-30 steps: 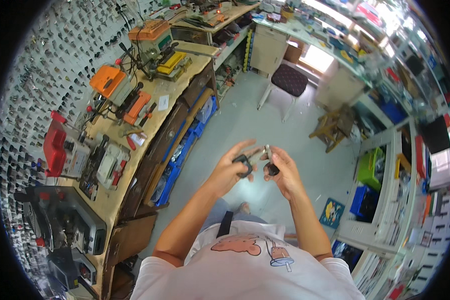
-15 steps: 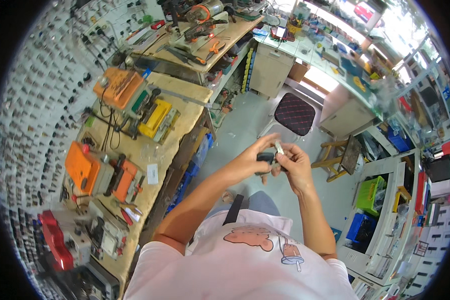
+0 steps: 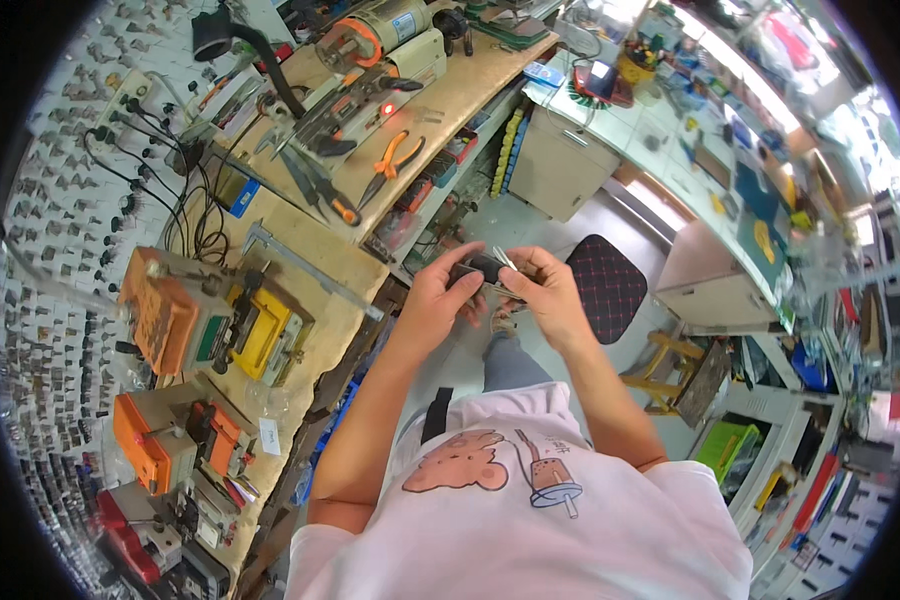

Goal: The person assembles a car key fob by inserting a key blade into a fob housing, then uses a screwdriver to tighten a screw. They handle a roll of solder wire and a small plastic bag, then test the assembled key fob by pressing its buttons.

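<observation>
In front of my body, my two hands meet over a small black object point(image 3: 487, 266), which looks like a key fob. My left hand point(image 3: 438, 302) closes its thumb and fingers on the black object from the left. My right hand point(image 3: 553, 298) pinches slim silvery pieces point(image 3: 504, 258), which look like keys, against the fob's right side. Fingers cover much of both, so I cannot tell whether they are joined.
Along the left bench point(image 3: 315, 345) stand an orange key-cutting machine point(image 3: 160, 310) and a yellow vise point(image 3: 265, 335). Beyond lie orange-handled pliers point(image 3: 394, 160) and a caliper point(image 3: 310, 268). Ahead right are a black padded chair point(image 3: 608, 288) and a wooden stool point(image 3: 692, 378). Keys cover the left wall.
My view has shifted forward along the bench, with the machines now lower and the pliers nearer. My hands sit higher and farther left in the picture, still together around the fob and silvery pieces.
</observation>
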`<action>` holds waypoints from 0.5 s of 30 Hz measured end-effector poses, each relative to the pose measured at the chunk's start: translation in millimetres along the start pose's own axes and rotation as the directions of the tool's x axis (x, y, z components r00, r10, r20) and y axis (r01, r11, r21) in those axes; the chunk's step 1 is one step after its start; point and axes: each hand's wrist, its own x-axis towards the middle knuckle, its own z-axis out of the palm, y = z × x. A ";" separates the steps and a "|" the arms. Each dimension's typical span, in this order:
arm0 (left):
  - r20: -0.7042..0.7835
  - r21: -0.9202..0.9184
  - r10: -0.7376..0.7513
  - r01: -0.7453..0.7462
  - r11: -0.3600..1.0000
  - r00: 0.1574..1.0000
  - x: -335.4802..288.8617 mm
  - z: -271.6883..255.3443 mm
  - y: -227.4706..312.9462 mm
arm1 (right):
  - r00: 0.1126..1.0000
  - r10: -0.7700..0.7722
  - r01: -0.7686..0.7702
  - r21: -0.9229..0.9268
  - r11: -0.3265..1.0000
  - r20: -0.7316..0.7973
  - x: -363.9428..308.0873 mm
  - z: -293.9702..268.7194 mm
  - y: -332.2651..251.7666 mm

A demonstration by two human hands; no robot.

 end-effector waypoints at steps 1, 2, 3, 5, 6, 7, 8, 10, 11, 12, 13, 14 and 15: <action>-0.008 0.039 -0.002 0.002 0.999 1.000 17.9 7.2 6.5 | 0.998 0.024 -0.021 -0.062 0.998 0.051 16.2 -13.6 -12.2; -0.013 0.079 -0.004 0.005 0.997 1.000 36.1 13.6 12.0 | 0.994 0.050 -0.038 -0.125 0.991 0.099 32.7 -26.6 -21.5; -0.003 0.083 0.009 -0.008 0.997 1.000 55.4 17.2 15.3 | 0.990 0.078 -0.063 -0.125 0.990 0.119 49.5 -37.9 -28.2; -0.008 0.063 0.013 -0.012 0.998 1.000 88.1 24.0 21.3 | 0.990 0.085 -0.075 -0.088 0.993 0.109 78.0 -60.4 -36.8; -0.007 0.054 0.014 -0.013 0.998 1.000 102.5 27.6 24.8 | 0.991 0.088 -0.081 -0.069 0.994 0.100 91.2 -69.9 -40.3; -0.074 0.001 0.018 -0.018 1.000 0.997 113.0 33.0 27.1 | 0.991 0.086 -0.084 -0.023 0.996 0.099 102.1 -77.1 -40.5; -0.107 -0.036 0.037 -0.042 0.998 0.994 125.3 36.4 30.2 | 0.991 0.091 -0.097 0.069 0.993 0.095 110.4 -81.9 -44.8; -0.173 -0.110 0.055 -0.075 0.991 0.983 149.0 40.0 33.5 | 0.993 0.080 -0.088 0.105 0.991 0.083 126.7 -95.0 -51.9; -0.153 -0.161 0.021 -0.046 0.986 0.988 159.6 37.2 33.9 | 0.995 0.074 -0.084 0.170 0.982 0.067 130.5 -95.2 -58.9; -0.125 -0.166 0.014 -0.035 0.985 0.992 166.0 36.3 35.0 | 0.995 0.063 -0.080 0.217 0.973 0.083 133.6 -98.9 -59.3; -0.105 -0.179 -0.010 -0.009 0.984 0.994 172.8 36.4 38.2 | 0.994 0.080 -0.095 0.231 0.968 0.075 136.0 -102.8 -61.6; -0.083 -0.191 -0.033 0.017 0.981 0.996 178.6 35.5 39.1 | 0.993 0.096 -0.109 0.247 0.963 0.066 135.8 -105.8 -63.3; -0.046 -0.198 -0.031 0.021 0.980 0.998 184.4 33.0 36.4 | 0.990 0.132 -0.140 0.269 0.953 0.048 133.1 -107.1 -64.5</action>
